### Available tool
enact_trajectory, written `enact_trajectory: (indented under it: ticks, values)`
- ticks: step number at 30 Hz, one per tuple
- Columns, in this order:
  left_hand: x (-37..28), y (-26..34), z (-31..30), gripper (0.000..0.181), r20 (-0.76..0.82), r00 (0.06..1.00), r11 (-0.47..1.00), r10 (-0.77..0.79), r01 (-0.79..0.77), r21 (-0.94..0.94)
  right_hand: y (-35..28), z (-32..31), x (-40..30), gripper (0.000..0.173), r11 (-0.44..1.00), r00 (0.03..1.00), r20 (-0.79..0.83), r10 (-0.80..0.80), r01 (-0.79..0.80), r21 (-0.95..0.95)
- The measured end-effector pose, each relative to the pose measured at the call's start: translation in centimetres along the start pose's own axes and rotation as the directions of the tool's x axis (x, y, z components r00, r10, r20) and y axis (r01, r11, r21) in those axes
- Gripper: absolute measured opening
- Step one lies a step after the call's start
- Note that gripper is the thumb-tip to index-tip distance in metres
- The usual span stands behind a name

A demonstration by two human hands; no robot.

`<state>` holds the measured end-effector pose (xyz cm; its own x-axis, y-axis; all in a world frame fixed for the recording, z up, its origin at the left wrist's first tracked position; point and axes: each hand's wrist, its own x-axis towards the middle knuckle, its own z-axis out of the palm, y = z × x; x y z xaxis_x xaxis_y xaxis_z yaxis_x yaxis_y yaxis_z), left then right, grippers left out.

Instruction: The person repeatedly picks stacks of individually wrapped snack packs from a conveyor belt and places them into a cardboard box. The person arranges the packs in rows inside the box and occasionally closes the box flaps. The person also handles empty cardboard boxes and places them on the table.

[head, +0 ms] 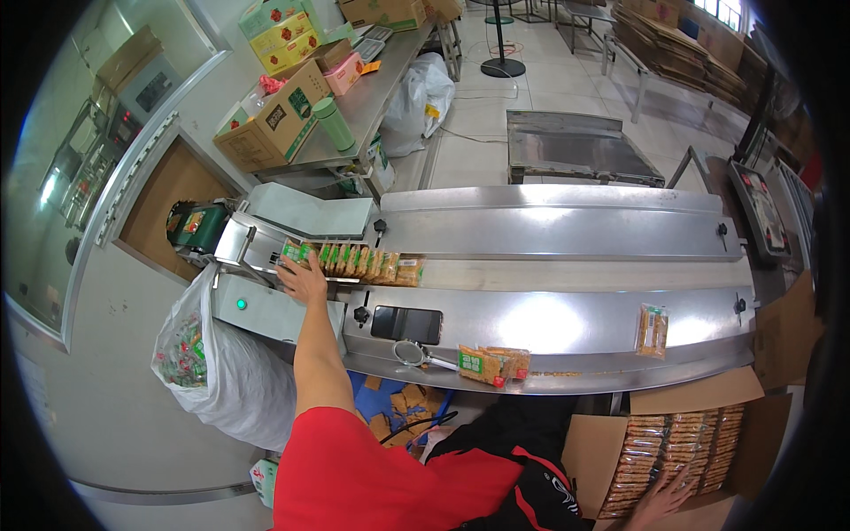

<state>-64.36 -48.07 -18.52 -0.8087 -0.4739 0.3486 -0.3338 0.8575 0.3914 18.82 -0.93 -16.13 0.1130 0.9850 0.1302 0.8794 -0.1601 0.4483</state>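
Note:
My left hand (303, 279) reaches to the left end of a row of clear-wrapped snack packets (362, 261) on the conveyor channel. Its fingers are spread and lie against the leftmost packets. Most of the row stands on edge, while the right end lies flatter. At the lower right, my right hand (666, 496) rests with fingers apart on packets (690, 438) lined up in columns inside an open cardboard box (597, 458). Two or so loose packets (483, 364) lie on the metal ledge, and a single packet (653, 330) lies farther right.
A smartphone (406, 324) and a white-handled round strainer or magnifier (412, 354) lie on the steel table (531, 325). A white sack (246, 378) of wrappers hangs at the left, below a green feed belt (199, 227). Broken pieces fill a blue bin (378, 401) underneath.

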Motion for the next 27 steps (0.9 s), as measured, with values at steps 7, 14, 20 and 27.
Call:
enact_trajectory:
  ticks: [7,14,20,27]
  values:
    - [0.3,1.1,-0.7,0.091,0.086,0.996,1.0,-0.001,0.001,-0.008,-0.1,-0.5,-0.2,0.068,1.0,1.0,0.025,0.008,-0.007,-0.027]
    - [1.2,2.0,-0.8,0.09,0.305,0.952,1.0,-0.024,0.025,0.003,0.0,-0.9,0.0,0.067,0.999,1.0,0.019,-0.022,0.022,-0.028]
    - [0.2,3.1,-0.3,0.09,0.108,0.986,0.983,0.13,-0.142,0.118,0.2,-0.7,-0.2,0.066,0.998,1.0,0.015,-0.021,0.021,-0.06]
    - [1.2,3.8,-1.0,0.096,0.177,0.979,0.977,0.099,-0.13,0.171,0.9,0.5,0.5,0.065,0.991,0.993,-0.097,-0.064,0.074,0.113]
